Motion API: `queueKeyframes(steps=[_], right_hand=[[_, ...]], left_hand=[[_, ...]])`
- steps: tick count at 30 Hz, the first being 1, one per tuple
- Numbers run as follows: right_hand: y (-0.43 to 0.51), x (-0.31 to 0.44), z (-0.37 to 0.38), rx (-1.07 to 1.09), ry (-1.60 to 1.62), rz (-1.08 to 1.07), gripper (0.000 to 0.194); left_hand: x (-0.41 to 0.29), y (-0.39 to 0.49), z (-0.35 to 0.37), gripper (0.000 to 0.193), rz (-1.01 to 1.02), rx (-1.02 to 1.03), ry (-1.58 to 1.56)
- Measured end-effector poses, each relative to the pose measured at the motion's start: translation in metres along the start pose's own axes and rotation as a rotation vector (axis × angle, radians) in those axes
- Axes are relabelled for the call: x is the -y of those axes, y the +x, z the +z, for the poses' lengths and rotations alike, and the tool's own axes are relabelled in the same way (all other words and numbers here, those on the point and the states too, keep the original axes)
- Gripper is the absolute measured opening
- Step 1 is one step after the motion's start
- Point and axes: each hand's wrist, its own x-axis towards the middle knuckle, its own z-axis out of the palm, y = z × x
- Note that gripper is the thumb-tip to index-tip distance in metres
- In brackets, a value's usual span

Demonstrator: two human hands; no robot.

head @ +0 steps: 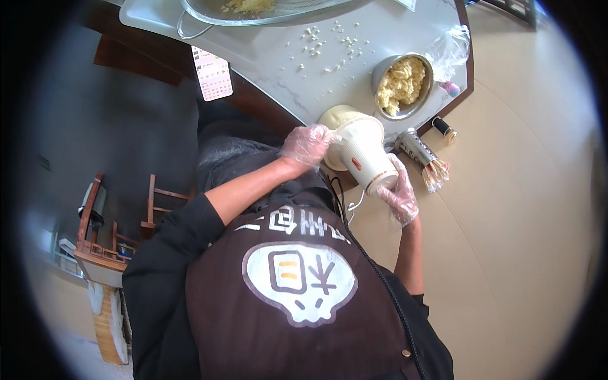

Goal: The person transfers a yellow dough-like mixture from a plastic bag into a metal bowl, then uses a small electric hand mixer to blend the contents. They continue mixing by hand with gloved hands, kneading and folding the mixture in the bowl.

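A white electric kitchen appliance (365, 154), with a ribbed tapering body and a wide flange, tilts over the table's near edge. Behind the flange shows a cream-coloured round container (339, 115), partly hidden. My left hand (306, 145), in a clear plastic glove, is closed at the flange's left side; its exact hold is hidden by the fingers. My right hand (401, 192), gloved the same way, cups the narrow end of the appliance from the right. Just beyond, a steel bowl (380, 78) holds lumpy pale-yellow mash (403, 83).
White crumbs (313, 45) are scattered on the marble-patterned table (266, 57). A mesh strainer (294, 12) holds yellowish bits over a white tray (147, 14). A phone (212, 76) lies at the left edge. Nearby on the right are a stick holder (418, 147), toothpick jar (444, 128) and plastic bag (449, 52).
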Motion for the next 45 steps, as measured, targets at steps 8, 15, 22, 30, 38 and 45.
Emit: queueKeyframes(steps=[8, 15, 22, 30, 38, 45], right_hand=[[-0.006, 0.002, 0.004, -0.07, 0.111, 0.1, 0.114], [-0.003, -0.016, 0.0, -0.095, 0.086, 0.042, 0.105], [0.002, -0.024, -0.004, -0.075, 0.099, -0.029, 0.105], [-0.009, 0.001, 0.018, -0.229, -0.248, -0.235, 0.111], [-0.022, 0.019, 0.059, -0.498, -0.759, -0.061, 0.104], [-0.021, 0.008, 0.057, -0.566, -0.7, -0.158, 0.091]], left_hand=[[0.011, 0.002, 0.006, 0.019, 0.069, 0.017, -0.076], [0.011, 0.002, 0.005, 0.019, 0.097, 0.023, -0.017], [-0.001, 0.006, 0.0, 0.023, -0.026, 0.076, -0.01], [-0.02, 0.017, -0.007, 0.037, -0.187, 0.22, 0.137], [-0.02, 0.035, -0.007, 0.043, -0.163, 0.343, 0.373], [-0.022, 0.044, -0.01, 0.045, -0.188, 0.418, 0.443]])
